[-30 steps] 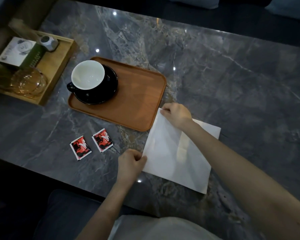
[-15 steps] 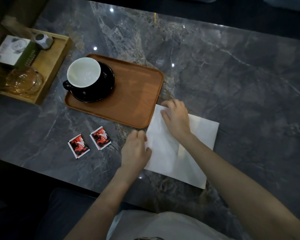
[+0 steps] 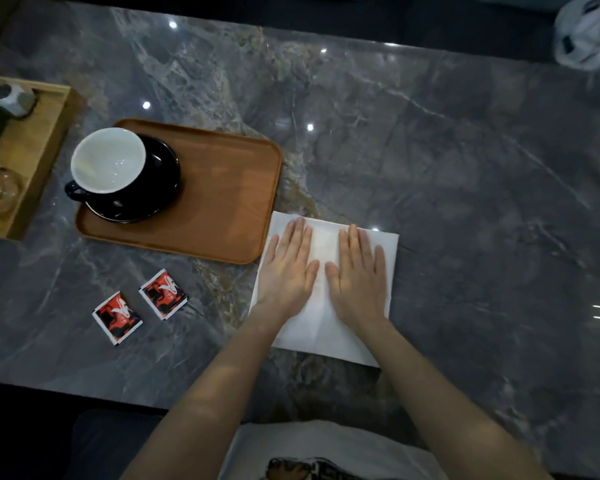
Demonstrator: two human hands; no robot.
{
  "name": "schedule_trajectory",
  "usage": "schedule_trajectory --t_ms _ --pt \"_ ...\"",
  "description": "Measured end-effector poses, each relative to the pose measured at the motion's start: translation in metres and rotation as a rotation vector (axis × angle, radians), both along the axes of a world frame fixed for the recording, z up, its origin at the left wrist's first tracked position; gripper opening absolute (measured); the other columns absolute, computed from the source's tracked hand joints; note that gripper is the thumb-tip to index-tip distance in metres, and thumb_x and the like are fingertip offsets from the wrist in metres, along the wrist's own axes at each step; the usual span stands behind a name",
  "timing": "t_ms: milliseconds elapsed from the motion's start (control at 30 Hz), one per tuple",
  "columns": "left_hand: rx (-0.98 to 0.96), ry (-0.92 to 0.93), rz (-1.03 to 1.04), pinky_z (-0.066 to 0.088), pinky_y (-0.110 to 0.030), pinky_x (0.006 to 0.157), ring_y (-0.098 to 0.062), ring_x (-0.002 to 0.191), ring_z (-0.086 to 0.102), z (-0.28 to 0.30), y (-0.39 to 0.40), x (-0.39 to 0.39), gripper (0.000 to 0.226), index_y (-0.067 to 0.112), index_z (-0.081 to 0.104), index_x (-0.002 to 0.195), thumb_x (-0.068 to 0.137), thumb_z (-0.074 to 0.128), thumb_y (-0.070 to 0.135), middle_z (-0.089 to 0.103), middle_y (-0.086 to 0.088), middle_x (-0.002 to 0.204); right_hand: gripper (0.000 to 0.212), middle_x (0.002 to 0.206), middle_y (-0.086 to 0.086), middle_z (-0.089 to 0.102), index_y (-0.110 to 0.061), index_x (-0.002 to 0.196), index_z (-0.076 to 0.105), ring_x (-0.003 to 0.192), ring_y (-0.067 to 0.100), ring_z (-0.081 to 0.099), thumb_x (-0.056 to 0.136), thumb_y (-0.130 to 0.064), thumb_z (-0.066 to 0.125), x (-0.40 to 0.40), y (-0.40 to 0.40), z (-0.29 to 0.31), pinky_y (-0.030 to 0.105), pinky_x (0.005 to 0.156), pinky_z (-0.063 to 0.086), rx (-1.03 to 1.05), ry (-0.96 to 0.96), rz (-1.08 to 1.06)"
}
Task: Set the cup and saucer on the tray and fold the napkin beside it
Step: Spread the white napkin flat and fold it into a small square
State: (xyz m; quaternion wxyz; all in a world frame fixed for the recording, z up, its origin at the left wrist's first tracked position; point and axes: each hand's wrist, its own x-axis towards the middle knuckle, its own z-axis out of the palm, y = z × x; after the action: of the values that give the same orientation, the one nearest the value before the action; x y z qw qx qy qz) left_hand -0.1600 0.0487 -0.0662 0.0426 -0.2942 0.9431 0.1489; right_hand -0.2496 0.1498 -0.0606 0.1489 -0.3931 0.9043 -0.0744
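Observation:
A white-lined black cup stands on a black saucer at the left end of a brown wooden tray. A white napkin lies flat on the grey marble table, just right of the tray's near corner. My left hand and my right hand both rest palm-down on the napkin, side by side with fingers spread and pointing away from me. Neither hand grips anything. The hands cover much of the napkin's middle.
Two red and black sachets lie on the table near the front edge, left of the napkin. A light wooden box tray with a glass and small items stands at the far left. A white plastic bag sits at the top right.
Both hands let go of the napkin's left edge and corner and moved onto its middle, now lying flat and pressing it down. The camera view has shifted right.

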Motion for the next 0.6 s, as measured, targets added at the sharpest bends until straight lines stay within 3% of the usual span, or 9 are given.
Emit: schedule_trajectory --t_ms 133,233,333,367,433,500,533,600 --pt "-0.036 0.024 0.011 0.01 -0.038 0.114 -0.02 0.142 0.016 -0.001 0.001 0.0 0.058 0.007 0.018 0.144 0.093 0.019 0.034 0.021 -0.009 0.154 0.073 0.157 0.011 0.01 -0.007 0.147 0.005 0.145 0.024 0.008 0.087 -0.049 0.004 -0.022 0.031 -0.002 0.045 0.115 -0.004 0.11 0.091 -0.138" --pt "-0.029 0.03 0.013 0.005 -0.035 0.115 -0.018 0.143 0.013 0.0 0.002 0.0 0.058 0.008 0.017 0.145 0.092 0.018 0.035 0.018 -0.007 0.154 0.066 0.158 0.011 0.0 -0.008 0.147 -0.002 0.146 0.022 -0.003 0.093 -0.045 0.006 -0.028 0.039 0.004 0.045 0.115 -0.009 0.181 0.081 -0.195" --pt "-0.03 0.033 0.009 0.004 -0.035 0.115 -0.018 0.143 0.01 0.001 0.002 0.0 0.059 0.009 0.014 0.145 0.092 0.014 0.035 0.015 -0.007 0.155 0.062 0.156 0.005 -0.014 -0.013 0.144 -0.01 0.141 0.015 -0.017 0.09 -0.043 -0.004 -0.003 0.025 0.016 0.041 0.111 -0.018 0.106 0.057 -0.156" --pt "-0.028 0.033 0.006 0.005 -0.036 0.114 -0.018 0.144 0.01 0.002 0.002 0.0 0.06 0.009 0.014 0.145 0.092 0.013 0.035 0.014 -0.007 0.155 0.063 0.155 0.004 -0.011 -0.013 0.144 -0.007 0.141 0.015 -0.012 0.088 -0.042 -0.009 0.012 0.019 0.019 0.041 0.112 -0.014 0.063 0.043 -0.109" --pt "-0.039 0.034 -0.002 0.009 -0.038 0.114 -0.02 0.143 0.013 0.001 0.002 0.0 0.059 0.007 0.018 0.145 0.092 0.013 0.035 0.017 -0.009 0.154 0.065 0.154 0.008 0.02 -0.009 0.144 0.02 0.143 0.02 0.017 0.094 -0.039 -0.009 0.043 0.011 0.02 0.045 0.114 0.01 0.057 -0.018 -0.036" --pt "-0.055 0.034 -0.009 0.014 -0.041 0.114 -0.023 0.142 0.018 0.0 0.001 0.0 0.059 0.005 0.022 0.143 0.092 0.015 0.034 0.022 -0.011 0.153 0.06 0.145 0.009 0.043 -0.009 0.138 0.038 0.135 0.022 0.038 0.097 -0.036 0.004 0.056 0.011 0.015 0.047 0.111 0.025 0.091 -0.067 -0.019" --pt "-0.058 0.034 -0.009 0.016 -0.042 0.113 -0.024 0.142 0.02 0.0 0.001 0.0 0.059 0.005 0.023 0.143 0.092 0.016 0.034 0.023 -0.012 0.153 0.056 0.146 0.008 0.042 -0.01 0.139 0.037 0.136 0.022 0.036 0.096 -0.037 0.011 0.056 0.017 0.011 0.045 0.114 0.022 0.109 -0.064 -0.01" --pt "-0.059 0.04 -0.009 0.017 -0.043 0.113 -0.024 0.141 0.022 0.0 0.001 0.0 0.059 0.005 0.024 0.143 0.092 0.018 0.033 0.025 -0.012 0.152 0.059 0.154 0.005 0.021 -0.012 0.145 0.018 0.142 0.02 0.021 0.093 -0.04 0.015 0.048 0.034 0.005 0.041 0.115 0.003 0.122 -0.034 0.001"
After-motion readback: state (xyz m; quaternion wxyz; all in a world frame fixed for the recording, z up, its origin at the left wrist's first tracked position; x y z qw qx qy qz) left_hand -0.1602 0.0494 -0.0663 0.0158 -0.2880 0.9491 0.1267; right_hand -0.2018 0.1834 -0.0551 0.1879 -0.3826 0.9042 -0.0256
